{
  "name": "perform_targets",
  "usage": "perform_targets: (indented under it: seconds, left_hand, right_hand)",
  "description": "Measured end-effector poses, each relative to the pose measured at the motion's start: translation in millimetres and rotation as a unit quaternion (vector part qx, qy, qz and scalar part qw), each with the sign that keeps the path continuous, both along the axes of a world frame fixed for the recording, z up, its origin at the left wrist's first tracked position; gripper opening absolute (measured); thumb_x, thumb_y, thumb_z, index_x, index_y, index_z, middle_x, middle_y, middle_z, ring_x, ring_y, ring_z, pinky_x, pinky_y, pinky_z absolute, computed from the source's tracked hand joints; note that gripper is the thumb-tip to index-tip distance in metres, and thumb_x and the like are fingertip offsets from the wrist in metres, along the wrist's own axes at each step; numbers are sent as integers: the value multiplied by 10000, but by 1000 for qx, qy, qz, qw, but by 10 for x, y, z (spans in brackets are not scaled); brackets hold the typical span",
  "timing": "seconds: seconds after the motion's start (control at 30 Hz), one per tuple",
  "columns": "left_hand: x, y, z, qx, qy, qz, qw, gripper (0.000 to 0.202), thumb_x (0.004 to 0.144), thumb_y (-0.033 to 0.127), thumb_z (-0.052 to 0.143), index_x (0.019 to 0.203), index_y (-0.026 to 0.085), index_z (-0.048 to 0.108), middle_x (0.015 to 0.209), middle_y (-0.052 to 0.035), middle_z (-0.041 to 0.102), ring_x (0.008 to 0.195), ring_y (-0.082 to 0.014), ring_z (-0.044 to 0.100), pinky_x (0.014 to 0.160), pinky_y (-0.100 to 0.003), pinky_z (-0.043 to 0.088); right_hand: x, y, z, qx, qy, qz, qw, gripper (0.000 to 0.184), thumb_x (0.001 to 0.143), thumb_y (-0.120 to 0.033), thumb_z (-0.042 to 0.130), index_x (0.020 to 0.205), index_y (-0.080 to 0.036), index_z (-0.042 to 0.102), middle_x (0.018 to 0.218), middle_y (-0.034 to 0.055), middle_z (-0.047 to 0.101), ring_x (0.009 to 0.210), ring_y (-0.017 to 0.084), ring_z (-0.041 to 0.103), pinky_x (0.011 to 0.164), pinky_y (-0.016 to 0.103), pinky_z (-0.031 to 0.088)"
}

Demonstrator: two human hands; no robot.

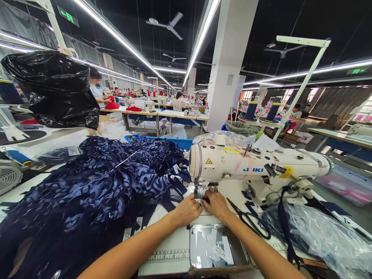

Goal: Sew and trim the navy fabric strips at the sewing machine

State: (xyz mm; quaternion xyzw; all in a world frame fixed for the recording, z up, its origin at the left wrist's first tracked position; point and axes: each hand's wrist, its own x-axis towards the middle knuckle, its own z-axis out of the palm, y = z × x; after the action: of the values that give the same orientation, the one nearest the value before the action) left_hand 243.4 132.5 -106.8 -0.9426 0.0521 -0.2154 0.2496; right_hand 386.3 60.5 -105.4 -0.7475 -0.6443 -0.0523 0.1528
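A white JUKI sewing machine [255, 168] stands on the table in front of me. My left hand [187, 209] and my right hand [216, 203] rest together just below its needle and presser foot [200, 192], fingers pinched on a small dark piece of fabric [205, 200] lying on the machine bed. A large heap of dark blue patterned garments [95, 190] spreads over the table to my left, reaching up to the needle area. Black scissors [250, 219] lie just right of my right wrist.
A shallow metal tray [216, 246] with white labels sits between my forearms. Clear plastic bags [325, 236] lie at the right, a black plastic bag [58, 87] hangs at the upper left. Other workers sit at sewing tables further back, past a white pillar [229, 66].
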Motion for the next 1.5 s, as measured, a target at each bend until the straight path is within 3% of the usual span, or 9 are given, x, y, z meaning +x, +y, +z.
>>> perform_targets:
  seconds: [0.3, 0.53, 0.73, 0.93, 1.03, 1.17, 1.23, 1.37, 1.5]
  left_hand:
    - [-32, 20, -98, -15, 15, 11, 1000, 173, 785, 62, 473, 632, 129, 520, 554, -15, 573, 499, -134, 496, 574, -295, 323]
    - [-95, 34, -105, -40, -42, -6, 998, 210, 824, 52, 408, 656, 122, 513, 622, -25, 573, 544, -138, 514, 553, -290, 367]
    - [-78, -7, -181, -168, -82, -6, 982, 234, 806, 62, 392, 650, 124, 556, 1101, -136, 583, 776, -160, 589, 652, -286, 465]
    - [-65, -47, -235, -280, -93, 27, 955, 148, 768, 85, 470, 768, 143, 607, 1037, -94, 625, 897, -162, 590, 793, -279, 487]
    - [-128, -30, -186, -238, -132, 20, 962, 175, 763, 59, 454, 723, 141, 604, 919, -76, 652, 868, -156, 597, 813, -290, 479]
    - [-282, -33, -48, -151, -209, 43, 965, 236, 779, 53, 415, 627, 145, 569, 893, -85, 643, 945, -223, 568, 919, -503, 346]
    - [-337, -52, 9, -125, -220, 58, 966, 231, 788, 76, 424, 614, 152, 557, 851, -69, 637, 943, -243, 558, 904, -544, 307]
    - [-316, -79, 28, -49, -173, 47, 983, 235, 795, 40, 403, 639, 135, 551, 613, -21, 571, 580, -133, 528, 699, -360, 393]
    - [-199, -54, -18, -1, -133, 25, 991, 241, 779, 23, 397, 597, 129, 516, 517, -6, 516, 483, -129, 475, 564, -296, 336]
  right_hand:
    - [103, 12, -20, -24, 11, 20, 999, 178, 798, -124, 394, 826, -152, 568, 882, 80, 591, 805, 195, 548, 655, 269, 385]
    - [165, -26, -87, -3, 70, 59, 996, 157, 793, -116, 392, 740, -168, 531, 779, 48, 572, 734, 180, 519, 660, 285, 374]
    - [147, -99, -119, 20, 140, 91, 986, 140, 789, -139, 402, 690, -186, 487, 736, 20, 552, 717, 169, 520, 667, 292, 385]
    - [82, -89, -136, 48, 194, 104, 974, 143, 793, -149, 390, 667, -194, 443, 723, 19, 543, 671, 152, 520, 634, 272, 404]
    - [86, -103, -148, 59, 206, 108, 971, 146, 792, -147, 390, 662, -195, 437, 715, 19, 543, 669, 149, 521, 627, 265, 409]
    - [80, -131, -140, 64, 205, 106, 971, 161, 783, -136, 393, 641, -194, 442, 714, 19, 541, 671, 151, 517, 634, 273, 403]
    - [57, -137, -127, 62, 199, 101, 973, 159, 775, -136, 403, 636, -191, 457, 725, 23, 540, 676, 159, 507, 644, 291, 392]
    - [-13, -112, -109, 57, 194, 92, 975, 175, 766, -128, 408, 612, -188, 464, 737, 26, 536, 719, 175, 503, 679, 318, 368]
    - [-55, -50, -129, 55, 213, 68, 973, 193, 742, -119, 428, 561, -187, 435, 705, 21, 529, 709, 174, 517, 663, 303, 366]
